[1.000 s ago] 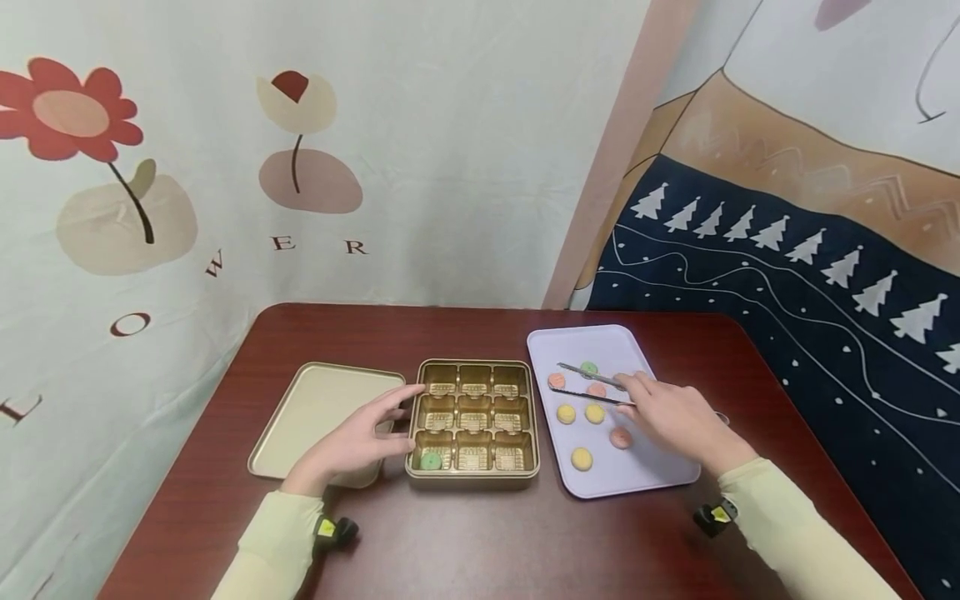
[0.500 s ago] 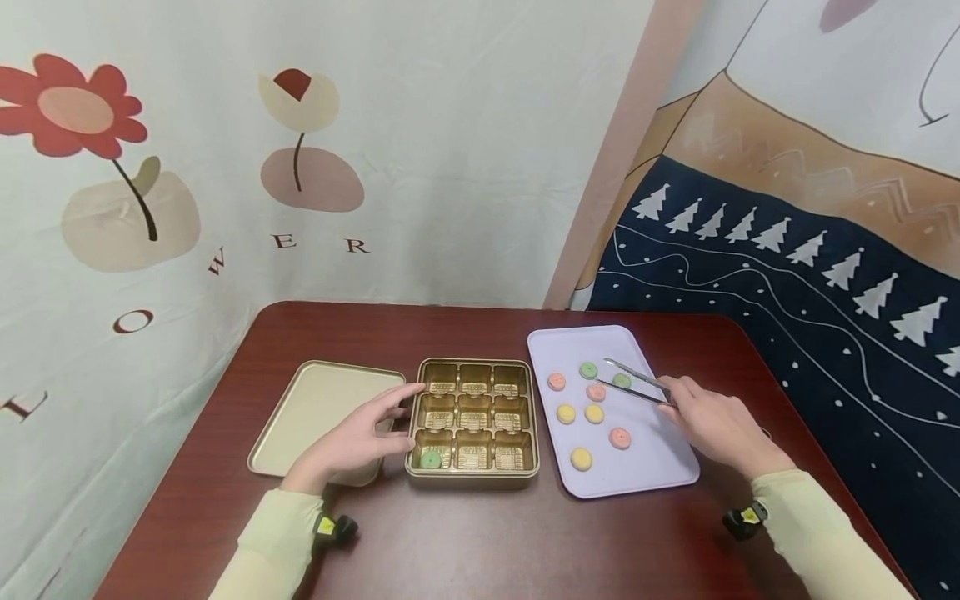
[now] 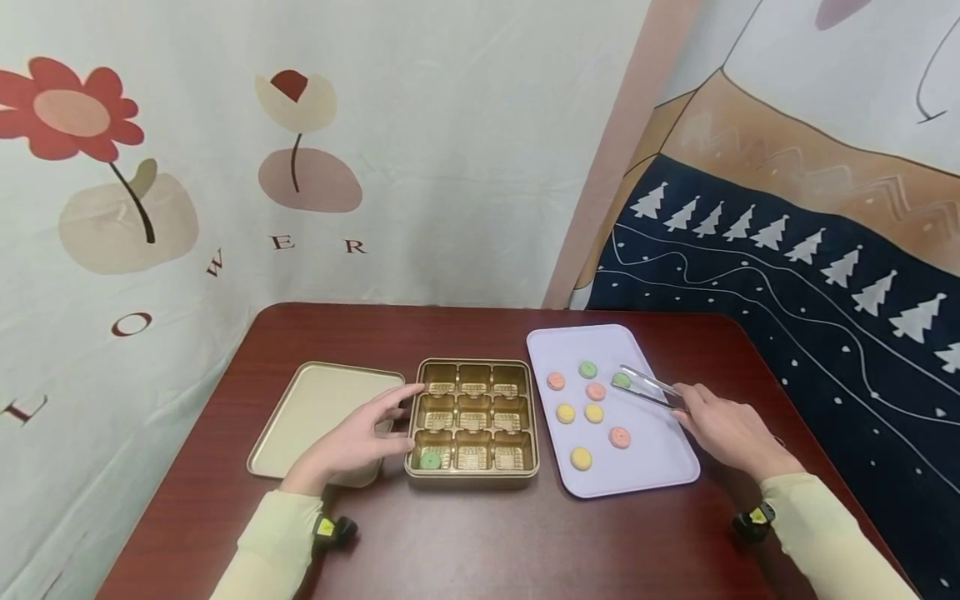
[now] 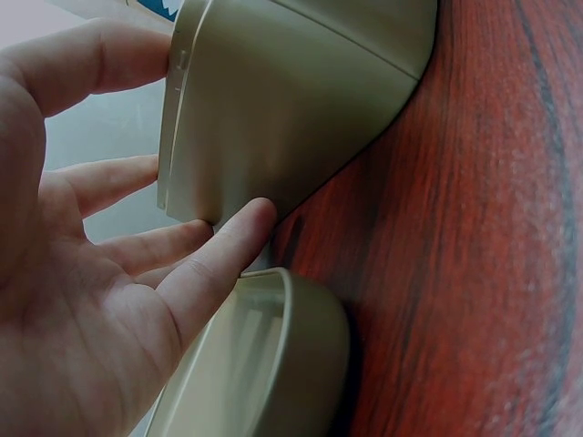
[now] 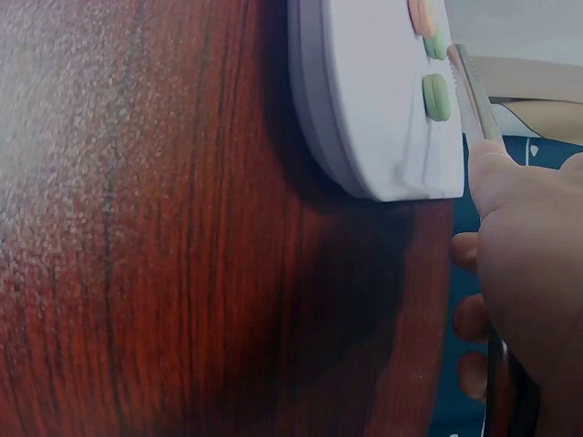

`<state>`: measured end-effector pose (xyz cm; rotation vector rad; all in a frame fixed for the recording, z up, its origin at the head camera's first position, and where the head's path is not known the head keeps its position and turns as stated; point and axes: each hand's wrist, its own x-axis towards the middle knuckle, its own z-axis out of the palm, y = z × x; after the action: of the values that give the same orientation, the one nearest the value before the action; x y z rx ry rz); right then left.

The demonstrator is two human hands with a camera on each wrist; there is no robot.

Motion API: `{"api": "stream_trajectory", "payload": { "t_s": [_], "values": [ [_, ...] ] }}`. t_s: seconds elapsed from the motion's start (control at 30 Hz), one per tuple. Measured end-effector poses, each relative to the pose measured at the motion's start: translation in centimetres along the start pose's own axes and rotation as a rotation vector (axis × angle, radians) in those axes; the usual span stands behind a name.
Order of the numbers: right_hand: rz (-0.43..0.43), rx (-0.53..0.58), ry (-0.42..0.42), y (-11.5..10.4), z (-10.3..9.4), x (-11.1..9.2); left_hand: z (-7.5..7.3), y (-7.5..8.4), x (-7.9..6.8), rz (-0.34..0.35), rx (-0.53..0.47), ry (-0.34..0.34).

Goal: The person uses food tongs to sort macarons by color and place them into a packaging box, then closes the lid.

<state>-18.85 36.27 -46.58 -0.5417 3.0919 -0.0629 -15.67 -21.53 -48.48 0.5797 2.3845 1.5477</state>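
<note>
My left hand (image 3: 360, 437) touches the left side of a gold tin box (image 3: 472, 477), its fingertips and thumb set against the wall. The box is split into several square compartments; a green macaron (image 3: 430, 460) sits in the near-left one. My right hand (image 3: 731, 429) grips metal tongs (image 3: 651, 381) above a lilac tray (image 3: 652, 467). The tongs' tips are apart, on either side of a green macaron (image 3: 622, 380) at the tray's right. In the right wrist view, the tongs (image 5: 478, 91) appear beside that green macaron (image 5: 437, 97); whether they touch cannot be told.
Other macarons lie on the tray: a green one (image 3: 588, 368), pink ones (image 3: 619, 437) and yellow ones (image 3: 581, 458). A pale gold lid (image 3: 322, 408) lies left of the box, partly under my left hand. Everything stands on a dark red wooden table (image 3: 480, 542).
My right hand has carried the tongs rightward across the tray, from the pink and far green macarons to the right-hand green one. My left hand has stayed at the box.
</note>
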Motion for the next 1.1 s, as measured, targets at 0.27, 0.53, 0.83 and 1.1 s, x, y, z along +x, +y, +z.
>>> {"api": "stream_trajectory", "payload": {
  "t_s": [0.27, 0.53, 0.83, 1.1],
  "values": [
    [-0.011, -0.007, -0.005, 0.3, 0.6, 0.1, 0.0, 0.0, 0.1, -0.009, 0.001, 0.001],
    [-0.021, -0.026, -0.003, 0.4, 1.0, 0.2, 0.0, -0.1, 0.0, -0.009, 0.002, 0.003],
    [0.003, 0.016, -0.019, 0.3, 1.3, 0.4, 0.0, 0.0, 0.1, 0.001, 0.005, 0.000],
    [-0.012, 0.012, 0.000, 0.4, 1.6, 0.1, 0.0, -0.1, 0.1, 0.005, 0.006, 0.000]
  ]
}}
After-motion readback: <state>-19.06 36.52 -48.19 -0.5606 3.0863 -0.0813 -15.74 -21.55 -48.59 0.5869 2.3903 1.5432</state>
